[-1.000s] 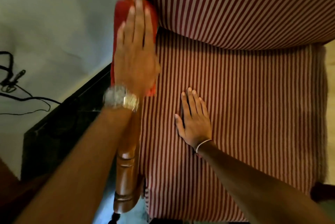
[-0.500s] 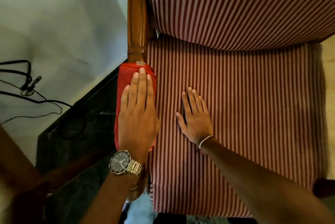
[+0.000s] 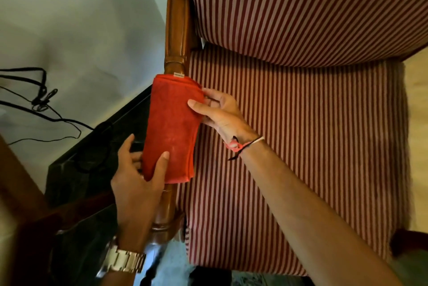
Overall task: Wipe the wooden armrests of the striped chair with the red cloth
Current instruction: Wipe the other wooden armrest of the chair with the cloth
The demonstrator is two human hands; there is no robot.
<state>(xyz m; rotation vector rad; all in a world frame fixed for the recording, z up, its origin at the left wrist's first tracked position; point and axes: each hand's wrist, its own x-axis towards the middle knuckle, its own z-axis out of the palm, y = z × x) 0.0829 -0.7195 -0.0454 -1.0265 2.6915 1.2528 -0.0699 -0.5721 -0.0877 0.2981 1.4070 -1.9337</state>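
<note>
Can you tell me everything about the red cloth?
The red cloth is a soft, fuzzy towel folded into a long pad with layered edges at its near end and a small white tag at its far end. It lies draped over the wooden armrest, beside the striped seat. The left hand pinches its near end, thumb on top. The right hand holds its seat-side edge. Faint pale smudges mark its surface.

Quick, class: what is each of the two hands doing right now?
Left hand: closed on the near end of the red cloth.
Right hand: pinching the red cloth's seat-side edge.
</note>
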